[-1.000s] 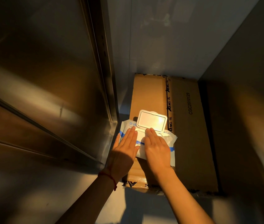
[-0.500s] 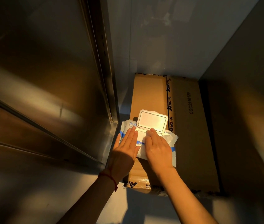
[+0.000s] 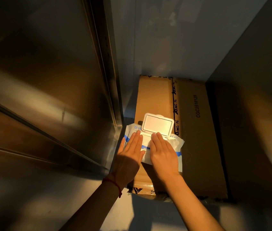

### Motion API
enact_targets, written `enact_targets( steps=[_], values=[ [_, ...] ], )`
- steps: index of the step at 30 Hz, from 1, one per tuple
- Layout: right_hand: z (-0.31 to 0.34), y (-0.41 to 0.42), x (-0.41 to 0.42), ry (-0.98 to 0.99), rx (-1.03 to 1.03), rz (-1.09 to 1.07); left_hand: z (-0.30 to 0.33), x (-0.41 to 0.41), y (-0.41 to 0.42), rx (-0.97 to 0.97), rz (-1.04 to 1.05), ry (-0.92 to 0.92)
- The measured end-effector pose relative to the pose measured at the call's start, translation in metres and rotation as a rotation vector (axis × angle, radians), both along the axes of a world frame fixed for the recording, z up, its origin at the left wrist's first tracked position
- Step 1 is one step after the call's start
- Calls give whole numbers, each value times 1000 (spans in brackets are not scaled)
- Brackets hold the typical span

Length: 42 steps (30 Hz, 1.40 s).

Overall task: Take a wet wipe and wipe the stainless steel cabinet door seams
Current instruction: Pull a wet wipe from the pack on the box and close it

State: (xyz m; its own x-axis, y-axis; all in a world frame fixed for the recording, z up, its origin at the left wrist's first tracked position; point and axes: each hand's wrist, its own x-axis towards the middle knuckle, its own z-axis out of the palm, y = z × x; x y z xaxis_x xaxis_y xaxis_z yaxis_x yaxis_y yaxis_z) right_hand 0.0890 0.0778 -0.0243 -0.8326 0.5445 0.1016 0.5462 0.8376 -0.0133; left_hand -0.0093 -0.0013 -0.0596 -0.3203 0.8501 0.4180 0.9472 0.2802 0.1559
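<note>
Wipe pack [image 3: 176, 145]: white with blue bands and blue print; its lid [image 3: 157, 124] plain white. Box [image 3: 155, 97]: brown cardboard, black lettering, tape printed black. Cabinet door [image 3: 45, 77]: grey brushed steel, amber sheen. Wrist cord [image 3: 115, 184]: red.

brushed, glossy stainless steel cabinet door [image 3: 48, 90] | matt brown cardboard box [image 3: 196, 139] | smooth white plastic flip lid [image 3: 157, 124] | glossy white-and-blue film wipe pack [image 3: 176, 144]
</note>
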Motion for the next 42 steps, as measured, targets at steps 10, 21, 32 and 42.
enact_targets(
  steps=[10, 21, 32, 42],
  values=[
    [-1, 6, 3, 22, 55, 101, 5, 1, 3, -17, 11, 1],
    [-2, 2, 3, 91, 97, 162, 12, 0, 5, -72, 27, -23],
    [-5, -1, 9, 67, 96, 122, 15, -1, 6, -95, 1, -67],
    [-5, -2, 8, 32, 59, 76, 23, 1, 6, -222, -19, -130]
  ],
)
